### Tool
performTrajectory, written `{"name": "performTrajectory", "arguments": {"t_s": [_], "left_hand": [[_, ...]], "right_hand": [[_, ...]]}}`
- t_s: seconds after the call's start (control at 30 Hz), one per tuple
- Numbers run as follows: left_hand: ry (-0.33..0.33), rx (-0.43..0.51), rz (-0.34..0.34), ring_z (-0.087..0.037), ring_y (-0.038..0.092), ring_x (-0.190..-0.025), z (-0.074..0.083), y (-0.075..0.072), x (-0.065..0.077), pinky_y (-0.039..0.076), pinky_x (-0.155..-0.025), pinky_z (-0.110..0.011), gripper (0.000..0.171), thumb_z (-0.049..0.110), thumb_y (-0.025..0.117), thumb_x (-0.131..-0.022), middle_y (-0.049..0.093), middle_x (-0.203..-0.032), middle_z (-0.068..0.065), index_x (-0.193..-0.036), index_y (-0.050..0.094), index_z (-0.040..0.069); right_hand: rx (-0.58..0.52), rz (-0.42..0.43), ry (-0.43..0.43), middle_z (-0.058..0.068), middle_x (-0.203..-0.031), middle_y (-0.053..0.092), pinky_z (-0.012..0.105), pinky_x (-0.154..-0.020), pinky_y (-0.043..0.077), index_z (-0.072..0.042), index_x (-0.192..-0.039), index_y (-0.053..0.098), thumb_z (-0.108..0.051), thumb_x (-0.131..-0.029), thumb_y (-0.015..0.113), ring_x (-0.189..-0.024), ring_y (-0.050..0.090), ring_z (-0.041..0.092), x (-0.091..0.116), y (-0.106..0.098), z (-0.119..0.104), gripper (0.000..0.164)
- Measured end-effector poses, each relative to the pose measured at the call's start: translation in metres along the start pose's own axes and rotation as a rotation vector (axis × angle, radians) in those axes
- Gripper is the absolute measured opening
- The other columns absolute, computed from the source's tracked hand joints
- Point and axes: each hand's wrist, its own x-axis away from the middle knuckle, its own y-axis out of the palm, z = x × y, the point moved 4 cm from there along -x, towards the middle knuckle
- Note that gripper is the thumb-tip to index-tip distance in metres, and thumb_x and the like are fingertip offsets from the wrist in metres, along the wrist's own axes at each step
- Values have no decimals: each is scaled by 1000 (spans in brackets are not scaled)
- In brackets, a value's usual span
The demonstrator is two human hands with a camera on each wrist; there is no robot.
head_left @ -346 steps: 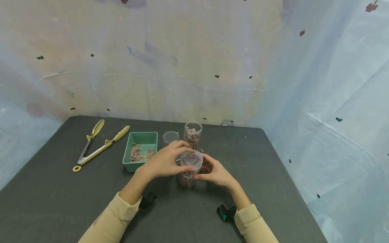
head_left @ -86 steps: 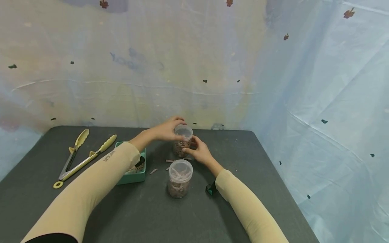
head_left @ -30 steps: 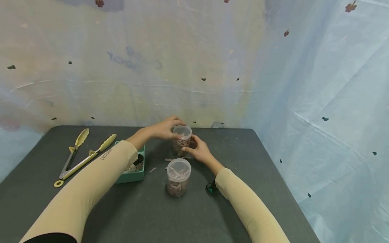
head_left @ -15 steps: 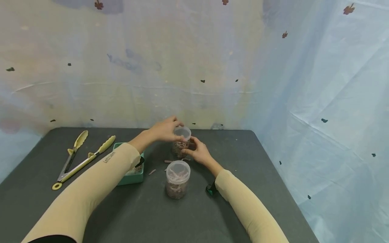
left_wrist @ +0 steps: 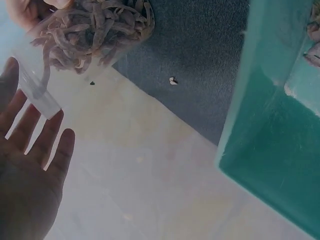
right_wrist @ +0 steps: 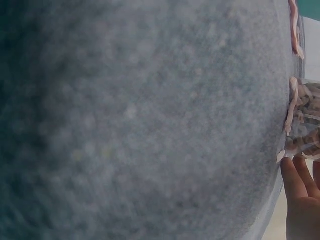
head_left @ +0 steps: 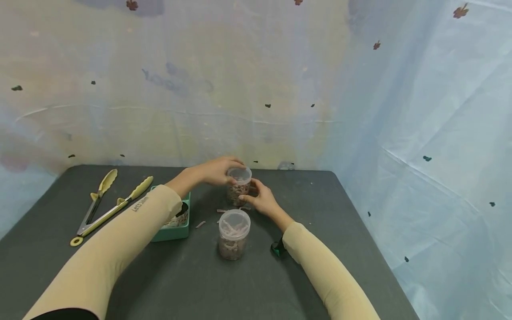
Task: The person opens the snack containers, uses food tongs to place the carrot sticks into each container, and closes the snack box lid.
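Observation:
At the back of the table stands a clear plastic jar (head_left: 236,193) filled with brownish-pink strips. My left hand (head_left: 216,172) reaches over from the left and holds the rim of its translucent lid (head_left: 240,175), thumb in front and fingers behind. In the left wrist view the lid (left_wrist: 37,90) sits at the jar's mouth, my left hand's (left_wrist: 32,175) fingers around it. My right hand (head_left: 262,199) grips the jar's side low down, thumb in front. Nearer me, a second jar (head_left: 233,246) of strips stands upright with a translucent lid (head_left: 235,222) on top.
A green tray (head_left: 176,234) with more strips stands at left, partly hidden under my left sleeve. Yellow-handled tongs (head_left: 108,217) lie spread farther left. Several loose strips (head_left: 201,225) lie on the dark table (head_left: 320,249) by the jars. A patterned plastic sheet (head_left: 224,89) hangs behind.
Both hands have left the nearer jar for the back one, and the loose lid beside that jar is now on it. In the last seconds, my left fingers shift slightly around the lid.

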Motion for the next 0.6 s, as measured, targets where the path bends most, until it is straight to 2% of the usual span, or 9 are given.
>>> {"name": "performTrajectory", "arguments": {"t_s": [0.1, 0.33, 0.4, 0.6], "left_hand": [[-21, -11, -16, -41, 43, -144, 0, 0, 0, 43, -110, -57, 59, 19, 74, -99, 43, -159, -18, -152, 52, 4], [-187, -48, 37, -37, 56, -128, -6, 1, -3, 50, -100, -56, 73, 47, 77, -95, 45, -151, -18, -153, 52, 9], [-191, -53, 44, -36, 57, -127, -6, 1, -3, 50, -99, -55, 73, 46, 77, -95, 46, -150, -18, -152, 53, 9], [-136, -53, 44, -35, 57, -126, -4, 1, 1, 50, -100, -52, 66, 33, 78, -96, 50, -147, -18, -151, 54, 6]], "right_hand": [[7, -5, -4, 15, -154, 51, 50, -105, 50, -8, -159, 38, -27, -98, 76, -136, 56, 33, 0, 1, 0, 74], [16, 2, 5, 14, -154, 51, 50, -104, 51, -8, -159, 39, -26, -99, 75, -136, 56, 32, -1, 0, 0, 73], [23, -1, 4, 15, -154, 51, 50, -105, 50, -7, -159, 39, -26, -99, 75, -136, 56, 33, -1, 0, 0, 72], [24, -12, 20, 14, -155, 50, 49, -107, 49, -9, -160, 38, -27, -99, 75, -138, 54, 31, 0, 0, -1, 74]]}}
